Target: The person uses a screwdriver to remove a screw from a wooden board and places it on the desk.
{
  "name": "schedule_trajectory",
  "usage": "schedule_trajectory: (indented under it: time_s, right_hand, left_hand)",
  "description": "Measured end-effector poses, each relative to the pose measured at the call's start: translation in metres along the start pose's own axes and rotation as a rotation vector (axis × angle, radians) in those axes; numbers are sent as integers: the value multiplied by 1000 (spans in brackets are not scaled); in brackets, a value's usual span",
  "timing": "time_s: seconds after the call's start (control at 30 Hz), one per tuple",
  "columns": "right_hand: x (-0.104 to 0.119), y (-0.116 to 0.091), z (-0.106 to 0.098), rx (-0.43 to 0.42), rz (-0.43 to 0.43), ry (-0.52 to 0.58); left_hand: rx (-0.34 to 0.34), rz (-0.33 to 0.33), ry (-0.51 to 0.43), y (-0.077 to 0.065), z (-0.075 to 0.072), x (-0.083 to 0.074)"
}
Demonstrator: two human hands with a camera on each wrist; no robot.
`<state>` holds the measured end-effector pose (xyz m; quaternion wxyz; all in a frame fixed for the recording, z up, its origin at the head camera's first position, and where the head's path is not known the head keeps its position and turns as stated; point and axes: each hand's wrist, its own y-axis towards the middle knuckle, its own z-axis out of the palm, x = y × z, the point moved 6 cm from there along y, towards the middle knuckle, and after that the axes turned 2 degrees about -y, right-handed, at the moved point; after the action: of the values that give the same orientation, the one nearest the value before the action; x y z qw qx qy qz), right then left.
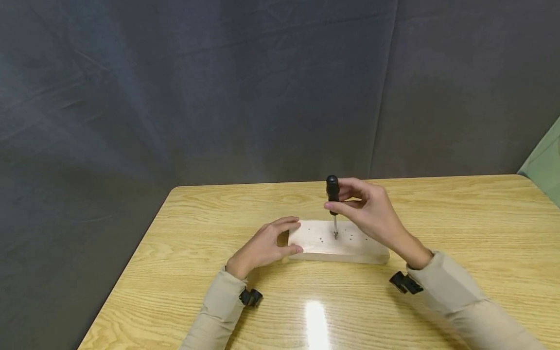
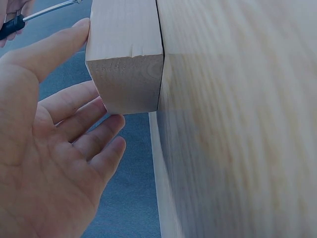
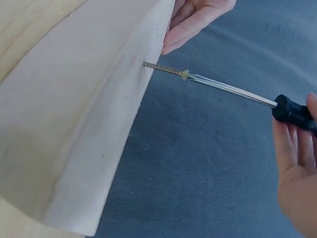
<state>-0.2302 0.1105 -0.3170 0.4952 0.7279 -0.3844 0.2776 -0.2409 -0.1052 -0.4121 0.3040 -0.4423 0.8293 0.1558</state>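
A pale wooden block (image 1: pixel 310 247) lies flat on the table, with several small holes in its top face. My left hand (image 1: pixel 265 244) holds the block's left end, thumb at the near edge and fingers at the far side. In my right hand (image 1: pixel 377 211) is a screwdriver (image 1: pixel 332 188), gripped by its black handle between thumb and fingers. The screwdriver stands nearly upright over the middle of the block. Its metal shaft (image 3: pixel 233 89) meets the head of a brass-coloured screw (image 3: pixel 167 69). The screw's point is at the block's top face, with nearly all its thread showing.
Wood-grained table surface (image 1: pixel 175 287) surrounds the block. A dark grey cloth (image 1: pixel 271 97) hangs behind the table's far edge. Each sleeve carries a small black wrist camera, one at the left cuff (image 1: pixel 251 297) and one at the right (image 1: pixel 406 283).
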Motion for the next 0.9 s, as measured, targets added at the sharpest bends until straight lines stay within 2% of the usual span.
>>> schedule_trajectory:
  time_s: [0.27, 0.47, 0.6, 0.7, 0.9]
  right_hand:
    - [-1, 0, 3, 37, 11, 27]
    - [0, 2, 1, -11, -45, 1]
    - [1, 3, -2, -46, -50, -40]
    - [1, 3, -2, -24, -28, -17]
    - [-1, 0, 1, 80, 22, 29]
  left_hand:
    - [-3, 10, -7, 0, 0, -1]
    - [-3, 12, -5, 0, 0, -1]
    - [-3, 11, -1, 0, 0, -1]
    - [-3, 9, 1, 0, 0, 0]
    - [-3, 9, -5, 0, 0, 1]
